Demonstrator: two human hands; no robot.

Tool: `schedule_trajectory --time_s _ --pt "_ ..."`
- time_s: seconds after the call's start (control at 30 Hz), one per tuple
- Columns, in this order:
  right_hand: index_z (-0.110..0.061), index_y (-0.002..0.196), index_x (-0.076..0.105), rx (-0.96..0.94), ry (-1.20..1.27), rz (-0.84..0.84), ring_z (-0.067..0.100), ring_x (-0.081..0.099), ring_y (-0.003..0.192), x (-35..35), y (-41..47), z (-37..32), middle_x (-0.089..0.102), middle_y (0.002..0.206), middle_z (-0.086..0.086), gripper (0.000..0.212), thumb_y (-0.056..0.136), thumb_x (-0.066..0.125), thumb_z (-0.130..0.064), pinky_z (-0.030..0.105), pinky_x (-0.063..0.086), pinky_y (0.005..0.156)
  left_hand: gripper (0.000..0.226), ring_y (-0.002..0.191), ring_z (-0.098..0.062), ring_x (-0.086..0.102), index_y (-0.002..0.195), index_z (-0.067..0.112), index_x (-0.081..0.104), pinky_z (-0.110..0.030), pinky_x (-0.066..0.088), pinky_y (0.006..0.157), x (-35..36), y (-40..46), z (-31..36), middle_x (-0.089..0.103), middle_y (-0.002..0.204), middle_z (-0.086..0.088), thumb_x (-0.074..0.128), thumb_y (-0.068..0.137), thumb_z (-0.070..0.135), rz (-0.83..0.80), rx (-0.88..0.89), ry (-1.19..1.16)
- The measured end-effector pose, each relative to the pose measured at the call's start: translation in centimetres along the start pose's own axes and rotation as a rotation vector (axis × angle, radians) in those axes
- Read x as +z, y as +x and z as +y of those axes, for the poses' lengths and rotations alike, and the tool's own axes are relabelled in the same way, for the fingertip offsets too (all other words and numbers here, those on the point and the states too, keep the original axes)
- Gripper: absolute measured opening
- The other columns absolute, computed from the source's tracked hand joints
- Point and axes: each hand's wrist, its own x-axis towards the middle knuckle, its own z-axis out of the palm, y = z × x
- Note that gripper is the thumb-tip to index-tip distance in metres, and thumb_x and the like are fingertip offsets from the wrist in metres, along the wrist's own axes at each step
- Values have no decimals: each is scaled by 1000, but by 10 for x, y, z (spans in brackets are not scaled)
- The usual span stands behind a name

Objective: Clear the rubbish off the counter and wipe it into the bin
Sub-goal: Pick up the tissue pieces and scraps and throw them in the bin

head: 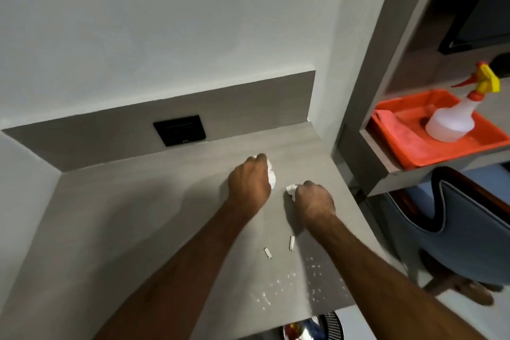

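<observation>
left hand (249, 182) gripping paper wad (271, 175), no legible writing

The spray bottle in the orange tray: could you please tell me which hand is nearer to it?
The right hand. It rests on the counter, left of and below the spray bottle; the left hand lies farther left still.

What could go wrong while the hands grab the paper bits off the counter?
The white crumbs lie close to the counter edge, so an arm might brush them onto the floor instead of the bin. Both hands, left hand and right hand, look full, so the two small stubs may be missed.
</observation>
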Motion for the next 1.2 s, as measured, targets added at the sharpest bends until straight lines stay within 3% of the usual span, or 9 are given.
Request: schedule_trajectory --time_s 0.17,0.3,0.4,0.53,0.67,0.77,0.9,1.0,1.2 --pt "-10 108 70 35 163 84 28 66 85 1 -11 10 68 101 12 20 93 58 -18 34 53 72 39 116 -35 57 128 13 53 -37 49 95 30 21 3 54 127 -17 53 89 16 -336 77 282" --pt "-19 108 72 213 884 297 24 71 91 11 -43 47 75 97 3 22 87 68 -14 29 55 85 26 104 -36 64 110 14 65 -39 53 87 29 -7 12 61 114 -12 55 85 13 -214 11 123" --pt "-27 121 66 296 1233 469 2 70 94 28 -97 84 73 103 -14 39 86 73 -10 21 56 86 40 98 -33 66 122 19 61 -39 54 81 20 -64 40 67 112 -8 60 83 14 23 40 -92" --pt "-26 105 71 357 1361 619 2 71 85 79 -189 113 73 100 -2 25 91 69 -6 15 57 72 48 97 -13 65 126 28 52 -26 53 84 35 -192 91 72 115 2 56 79 24 83 64 -502" --pt "-16 96 65 343 1410 698 25 67 69 141 -225 124 68 99 5 28 89 64 10 32 60 60 45 86 -18 72 116 38 46 -27 58 66 119 -298 114 76 98 7 66 77 26 -212 -48 -510" --pt "-24 96 66 265 1283 750 29 69 83 189 -212 134 70 99 3 24 89 65 -1 36 56 64 39 66 -24 71 101 26 58 -25 51 50 198 -339 103 74 75 0 77 68 20 -317 -116 -399" --pt "-29 90 66 376 1110 486 13 65 67 296 -195 144 70 87 -14 23 86 66 -6 30 53 58 20 78 -33 69 93 25 65 -35 56 67 300 -351 65 75 81 -4 64 75 34 -442 -388 -253" --pt "-24 83 67 465 1066 124 19 68 61 376 -194 138 74 80 0 20 85 66 -3 32 55 59 21 89 -33 69 96 28 64 -36 56 69 362 -334 37 76 92 -4 62 76 29 -533 -550 -194" --pt "-17 91 73 653 1132 -240 24 71 87 473 -185 120 77 96 8 23 78 64 -1 27 56 85 25 99 -29 68 103 20 70 -27 51 78 447 -301 5 75 108 -7 68 78 20 -576 -623 -321"
